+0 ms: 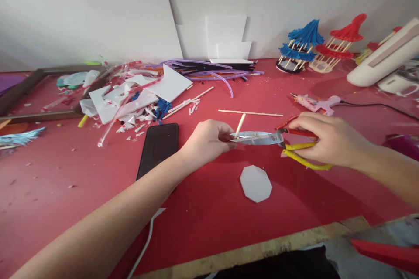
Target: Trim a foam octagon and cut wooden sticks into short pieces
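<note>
My left hand (207, 140) is closed in a pinch on a short wooden stick (240, 124), held tilted over the red table (209, 226). My right hand (329, 139) grips the red and yellow handles of scissors (278, 138), whose metal blades close across the stick just right of my left fingertips. A white octagonal foam piece (255, 183) lies flat on the table below the blades. A longer thin stick (250, 113) lies just behind the hands.
A black phone (159, 148) lies left of my left wrist. Foam scraps and straws (137, 96) pile at the back left. A pink glue gun (317, 104), blue (299, 45) and red (340, 43) stick pagodas and a white lamp (382, 59) stand at the right.
</note>
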The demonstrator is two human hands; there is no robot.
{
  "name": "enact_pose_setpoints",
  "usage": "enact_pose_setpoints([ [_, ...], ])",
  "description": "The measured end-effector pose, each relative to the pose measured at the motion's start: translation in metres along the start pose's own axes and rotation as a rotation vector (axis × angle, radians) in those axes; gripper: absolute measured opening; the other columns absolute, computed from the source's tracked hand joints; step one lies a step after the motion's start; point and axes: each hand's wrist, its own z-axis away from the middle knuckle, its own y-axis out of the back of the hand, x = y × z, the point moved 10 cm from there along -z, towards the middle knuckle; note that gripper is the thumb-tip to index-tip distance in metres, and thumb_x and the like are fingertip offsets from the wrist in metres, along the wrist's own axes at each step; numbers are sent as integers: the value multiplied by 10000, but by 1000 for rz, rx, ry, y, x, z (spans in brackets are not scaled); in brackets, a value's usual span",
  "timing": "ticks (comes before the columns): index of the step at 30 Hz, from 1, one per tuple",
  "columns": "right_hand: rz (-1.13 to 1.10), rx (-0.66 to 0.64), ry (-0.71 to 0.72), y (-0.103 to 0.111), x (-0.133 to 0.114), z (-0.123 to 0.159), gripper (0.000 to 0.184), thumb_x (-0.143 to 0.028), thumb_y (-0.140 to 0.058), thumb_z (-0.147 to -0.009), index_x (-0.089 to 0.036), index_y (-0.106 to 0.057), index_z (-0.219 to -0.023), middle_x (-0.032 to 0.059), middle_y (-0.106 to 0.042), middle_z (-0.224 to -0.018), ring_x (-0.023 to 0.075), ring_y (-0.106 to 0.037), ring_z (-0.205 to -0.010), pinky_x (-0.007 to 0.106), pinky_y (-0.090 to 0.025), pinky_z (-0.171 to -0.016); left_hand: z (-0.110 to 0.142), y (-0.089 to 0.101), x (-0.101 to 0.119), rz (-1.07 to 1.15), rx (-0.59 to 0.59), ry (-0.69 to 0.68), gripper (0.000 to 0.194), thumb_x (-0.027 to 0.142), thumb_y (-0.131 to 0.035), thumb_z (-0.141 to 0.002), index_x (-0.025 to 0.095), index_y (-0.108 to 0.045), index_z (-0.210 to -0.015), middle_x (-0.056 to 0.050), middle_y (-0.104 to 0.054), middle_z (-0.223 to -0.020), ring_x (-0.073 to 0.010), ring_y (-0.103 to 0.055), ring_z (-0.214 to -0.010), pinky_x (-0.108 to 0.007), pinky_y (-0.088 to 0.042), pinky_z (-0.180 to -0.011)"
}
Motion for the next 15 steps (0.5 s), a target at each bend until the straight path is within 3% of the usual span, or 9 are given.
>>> enact_pose_setpoints([
  [15,-71,-68,-81,-6,7,-2,465,-618,-695,-715,-191,-599,-872,50,-688,-849,200,-682,-730,281,-483,-576,0,3,0,5,11,99,76,128,-694,-709,173,-743,-746,10,-738,-715,-151,-683,-704,-242,-521,-680],
])
